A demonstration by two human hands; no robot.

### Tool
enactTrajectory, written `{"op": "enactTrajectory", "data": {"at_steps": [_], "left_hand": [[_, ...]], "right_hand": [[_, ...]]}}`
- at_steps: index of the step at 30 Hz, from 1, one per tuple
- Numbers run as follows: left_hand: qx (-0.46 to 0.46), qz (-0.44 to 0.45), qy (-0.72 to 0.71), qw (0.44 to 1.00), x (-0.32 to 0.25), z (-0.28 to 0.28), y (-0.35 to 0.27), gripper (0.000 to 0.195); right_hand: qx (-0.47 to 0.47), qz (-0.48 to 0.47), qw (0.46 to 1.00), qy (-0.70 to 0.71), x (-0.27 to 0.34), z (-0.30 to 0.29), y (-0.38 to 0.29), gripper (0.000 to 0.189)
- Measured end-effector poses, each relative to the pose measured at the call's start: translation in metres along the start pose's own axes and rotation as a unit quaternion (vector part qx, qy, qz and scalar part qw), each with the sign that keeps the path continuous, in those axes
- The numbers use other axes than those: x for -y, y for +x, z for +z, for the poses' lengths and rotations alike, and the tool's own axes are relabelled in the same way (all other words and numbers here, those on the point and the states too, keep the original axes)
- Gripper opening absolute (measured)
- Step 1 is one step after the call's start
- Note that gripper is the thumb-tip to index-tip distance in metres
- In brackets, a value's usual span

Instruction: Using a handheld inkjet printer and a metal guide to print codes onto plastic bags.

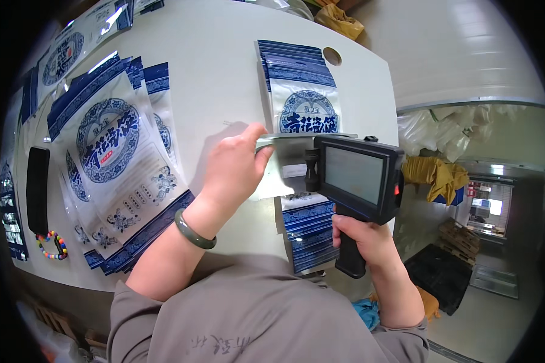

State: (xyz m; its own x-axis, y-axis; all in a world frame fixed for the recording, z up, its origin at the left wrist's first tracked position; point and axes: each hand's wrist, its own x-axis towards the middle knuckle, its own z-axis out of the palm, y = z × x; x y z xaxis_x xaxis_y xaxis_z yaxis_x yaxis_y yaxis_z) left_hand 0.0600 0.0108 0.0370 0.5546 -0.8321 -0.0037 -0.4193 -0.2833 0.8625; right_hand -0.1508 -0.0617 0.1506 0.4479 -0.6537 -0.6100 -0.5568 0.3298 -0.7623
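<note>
My right hand grips the black handle of a handheld inkjet printer. The printer's small screen faces up toward me, and a red spot shows on its right side. Pinched between my left thumb and fingers is the edge of a shiny metal plate; a green bangle circles the wrist of my left hand. Under the plate and printer lies a fanned stack of blue-and-white printed plastic bags. The plate and printer cover the middle of the top bag. Whether the printer's head touches the plate is hidden.
On the white table, more fanned bags lie at left, beside a black phone and a coloured bead bracelet. A round hole pierces the tabletop. Beyond the right edge, a black pallet lies on the floor.
</note>
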Motion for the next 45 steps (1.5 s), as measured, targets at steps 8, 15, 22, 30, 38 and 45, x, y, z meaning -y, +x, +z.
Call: {"op": "enactTrajectory", "data": {"at_steps": [8,15,22,30,38,45], "left_hand": [[-0.015,0.012,0.0,1.0,0.006,0.003,-0.002,0.016],[-0.02,0.02,-0.008,1.0,0.007,0.005,0.0,0.017],[-0.01,0.01,-0.004,1.0,0.003,0.001,0.0,0.019],[-0.036,0.002,-0.054,0.998,0.001,-0.006,0.005,0.021],[0.098,-0.026,-0.099,0.99,-0.023,0.001,-0.031,0.026],[0.043,-0.155,-0.007,0.987,-0.035,0.008,0.028,0.043]], "right_hand": [[0.003,0.051,0.998,-0.027,0.017,0.035,0.001,0.012],[-0.003,0.077,0.993,-0.087,0.016,0.038,0.012,0.015],[-0.096,0.11,0.988,-0.053,0.01,-0.015,0.022,0.019],[-0.217,-0.08,0.942,0.241,-0.053,-0.055,0.003,0.036],[-0.228,-0.132,0.868,0.422,-0.087,-0.026,0.012,0.033],[-0.159,-0.086,0.855,0.486,-0.104,-0.035,0.014,0.048]]}}
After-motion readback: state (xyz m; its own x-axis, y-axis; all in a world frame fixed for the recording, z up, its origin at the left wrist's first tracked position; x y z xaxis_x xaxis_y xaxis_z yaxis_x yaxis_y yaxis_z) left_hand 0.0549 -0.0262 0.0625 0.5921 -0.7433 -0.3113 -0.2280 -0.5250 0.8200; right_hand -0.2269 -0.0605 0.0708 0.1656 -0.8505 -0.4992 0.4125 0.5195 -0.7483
